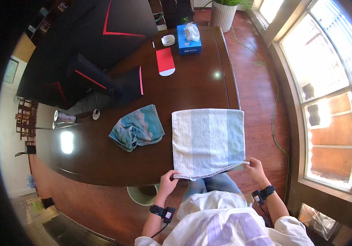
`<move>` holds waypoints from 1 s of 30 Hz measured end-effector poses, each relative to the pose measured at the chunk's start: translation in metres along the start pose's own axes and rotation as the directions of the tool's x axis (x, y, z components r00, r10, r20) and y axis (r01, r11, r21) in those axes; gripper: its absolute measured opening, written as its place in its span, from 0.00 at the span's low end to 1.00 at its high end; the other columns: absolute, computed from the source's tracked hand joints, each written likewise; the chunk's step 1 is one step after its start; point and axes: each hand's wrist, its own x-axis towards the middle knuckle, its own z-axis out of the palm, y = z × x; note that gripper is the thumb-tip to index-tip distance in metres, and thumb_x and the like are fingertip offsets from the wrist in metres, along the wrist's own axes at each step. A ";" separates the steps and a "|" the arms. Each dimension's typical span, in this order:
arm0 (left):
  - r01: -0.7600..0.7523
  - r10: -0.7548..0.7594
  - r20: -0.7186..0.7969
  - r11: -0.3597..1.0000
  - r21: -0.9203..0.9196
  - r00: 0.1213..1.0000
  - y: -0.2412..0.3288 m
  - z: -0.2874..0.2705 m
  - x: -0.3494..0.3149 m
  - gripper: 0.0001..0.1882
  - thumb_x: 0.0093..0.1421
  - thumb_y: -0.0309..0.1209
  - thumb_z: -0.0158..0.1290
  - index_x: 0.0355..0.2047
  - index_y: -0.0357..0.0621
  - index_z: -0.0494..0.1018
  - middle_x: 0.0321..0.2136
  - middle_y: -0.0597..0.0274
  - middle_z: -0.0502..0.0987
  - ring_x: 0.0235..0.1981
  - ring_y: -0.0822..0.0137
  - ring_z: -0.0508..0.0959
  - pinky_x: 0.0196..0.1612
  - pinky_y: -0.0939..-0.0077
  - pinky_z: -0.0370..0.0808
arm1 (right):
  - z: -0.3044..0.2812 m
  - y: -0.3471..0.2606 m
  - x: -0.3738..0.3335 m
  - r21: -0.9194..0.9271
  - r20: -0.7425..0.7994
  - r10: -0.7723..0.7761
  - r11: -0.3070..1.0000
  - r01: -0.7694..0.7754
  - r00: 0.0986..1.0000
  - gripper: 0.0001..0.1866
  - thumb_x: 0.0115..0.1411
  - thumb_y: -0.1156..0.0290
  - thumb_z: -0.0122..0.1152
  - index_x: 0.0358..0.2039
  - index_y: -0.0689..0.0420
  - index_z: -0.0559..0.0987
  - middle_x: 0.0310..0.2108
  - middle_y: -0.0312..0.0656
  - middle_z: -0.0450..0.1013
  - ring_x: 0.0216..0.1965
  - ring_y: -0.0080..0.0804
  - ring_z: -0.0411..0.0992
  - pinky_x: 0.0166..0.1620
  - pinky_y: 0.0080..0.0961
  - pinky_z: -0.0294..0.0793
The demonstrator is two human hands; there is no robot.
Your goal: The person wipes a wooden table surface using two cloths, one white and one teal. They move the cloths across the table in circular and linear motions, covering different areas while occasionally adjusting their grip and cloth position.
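A striped towel (pixel 209 139) in white, pale grey and pale green lies spread at the near right corner of the dark wooden table (pixel 196 90). Its near edge hangs slightly past the table's front, lifted between my hands. My left hand (pixel 169 180) pinches the near left corner. At the near right corner, my right hand (pixel 254 167) is closed on the towel too. To the left of it, apart from it, lies a crumpled teal cloth (pixel 138 127) with a wavy pattern.
Farther back are a blue tissue box (pixel 189 43), a white ashtray (pixel 168 40) and a red envelope (pixel 165 60). A black monitor (pixel 90 76) fills the left side, near a can (pixel 64 117). Below the front edge stands a pale green bin (pixel 141 196). A green cable (pixel 273 106) crosses the floor.
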 end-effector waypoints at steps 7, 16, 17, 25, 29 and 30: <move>-0.063 0.011 -0.262 0.979 -0.193 0.965 0.027 -0.007 0.137 0.09 0.60 0.26 0.61 0.39 0.36 0.76 0.32 0.66 0.80 0.34 0.78 0.77 0.39 0.80 0.75 | 0.009 -0.053 0.119 -0.051 -0.210 -0.254 0.967 0.249 0.944 0.12 0.59 0.69 0.65 0.38 0.66 0.80 0.27 0.37 0.78 0.29 0.19 0.73 0.34 0.22 0.74; -0.219 0.476 -0.347 0.790 0.572 0.808 0.081 0.019 0.239 0.19 0.60 0.30 0.57 0.51 0.41 0.74 0.53 0.49 0.73 0.54 0.53 0.72 0.58 0.58 0.68 | 0.042 -0.100 0.202 -0.663 -0.304 -0.680 0.654 0.365 0.668 0.30 0.56 0.65 0.68 0.59 0.52 0.73 0.60 0.50 0.67 0.59 0.43 0.67 0.60 0.46 0.64; -0.259 0.427 -0.210 0.801 0.540 0.880 0.080 0.028 0.233 0.23 0.60 0.34 0.55 0.55 0.43 0.72 0.61 0.47 0.65 0.62 0.46 0.63 0.65 0.49 0.57 | 0.051 -0.099 0.194 -0.669 -0.113 -0.667 0.599 0.440 0.736 0.34 0.55 0.60 0.68 0.62 0.49 0.69 0.65 0.49 0.60 0.64 0.45 0.59 0.64 0.50 0.57; -0.343 0.229 0.259 0.525 0.779 0.938 0.069 0.056 0.253 0.32 0.67 0.47 0.43 0.71 0.63 0.55 0.73 0.55 0.49 0.74 0.54 0.46 0.72 0.44 0.38 | 0.103 -0.130 0.213 -0.686 0.525 -0.432 0.295 0.665 0.734 0.37 0.63 0.39 0.47 0.69 0.42 0.63 0.73 0.40 0.51 0.74 0.43 0.45 0.72 0.55 0.36; -0.376 0.374 0.196 0.502 0.779 0.906 0.068 0.051 0.266 0.29 0.65 0.45 0.48 0.66 0.56 0.63 0.61 0.55 0.64 0.65 0.55 0.61 0.69 0.47 0.50 | 0.109 -0.140 0.249 -0.645 0.508 -0.559 0.258 0.719 0.656 0.35 0.61 0.41 0.54 0.65 0.44 0.69 0.69 0.46 0.57 0.71 0.43 0.52 0.72 0.52 0.43; -0.389 0.428 0.162 0.520 0.761 0.889 0.068 0.051 0.265 0.28 0.64 0.44 0.50 0.64 0.55 0.65 0.57 0.55 0.67 0.62 0.56 0.64 0.67 0.48 0.53 | 0.110 -0.140 0.253 -0.609 0.480 -0.629 0.263 0.748 0.612 0.31 0.59 0.47 0.60 0.59 0.49 0.73 0.58 0.46 0.68 0.61 0.42 0.65 0.66 0.47 0.58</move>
